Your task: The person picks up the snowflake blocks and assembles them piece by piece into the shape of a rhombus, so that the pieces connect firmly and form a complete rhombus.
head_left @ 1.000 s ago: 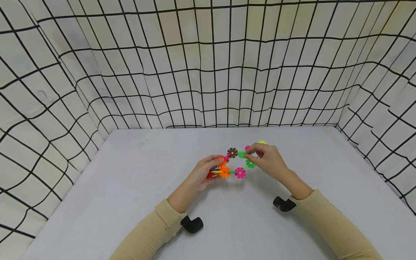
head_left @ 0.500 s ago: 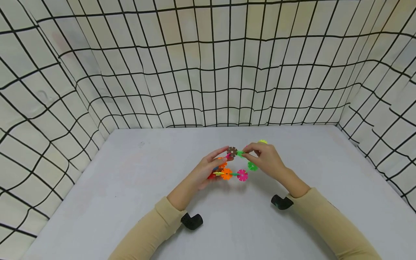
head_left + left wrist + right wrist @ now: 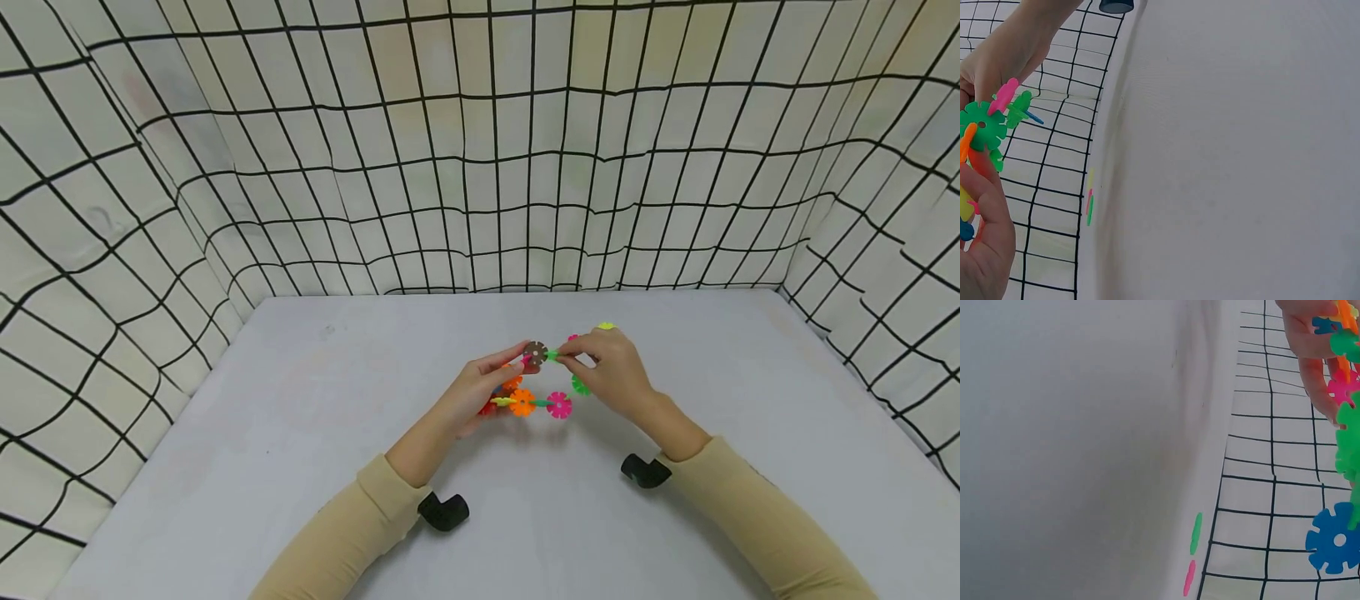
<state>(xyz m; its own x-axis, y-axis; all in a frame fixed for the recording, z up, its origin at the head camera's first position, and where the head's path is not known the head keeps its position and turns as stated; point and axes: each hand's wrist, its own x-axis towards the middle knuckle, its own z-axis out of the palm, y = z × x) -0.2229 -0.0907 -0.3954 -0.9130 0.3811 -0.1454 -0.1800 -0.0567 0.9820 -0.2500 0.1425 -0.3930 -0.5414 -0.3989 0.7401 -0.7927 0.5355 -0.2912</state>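
Note:
In the head view, a chain of notched interlocking plastic discs is held between both hands. My left hand (image 3: 474, 390) holds its left part, with fingers and thumb at a brown disc (image 3: 536, 353) and a pink piece beside it. My right hand (image 3: 617, 367) pinches a green disc (image 3: 552, 355) edge-on against the brown one. Lower on the chain are an orange disc (image 3: 522, 402) and a pink disc (image 3: 558, 405), joined by a teal disc. A second green disc (image 3: 581, 384) is partly covered by my right hand. A blue disc (image 3: 1337, 540) shows in the right wrist view.
Beyond my right hand a yellow disc (image 3: 607, 326) peeks out. The wrist views show thin green (image 3: 1195, 534) and pink (image 3: 1189, 578) discs near the far table edge. Black netting (image 3: 525, 167) over white walls encloses the pale table (image 3: 300, 400). Black elbow-shaped fittings (image 3: 444, 512) hang at both cuffs.
The fingers of my left hand have reached up to the brown disc. My right hand has shifted slightly left with the green disc, and the lower chain has swung slightly right and nearer.

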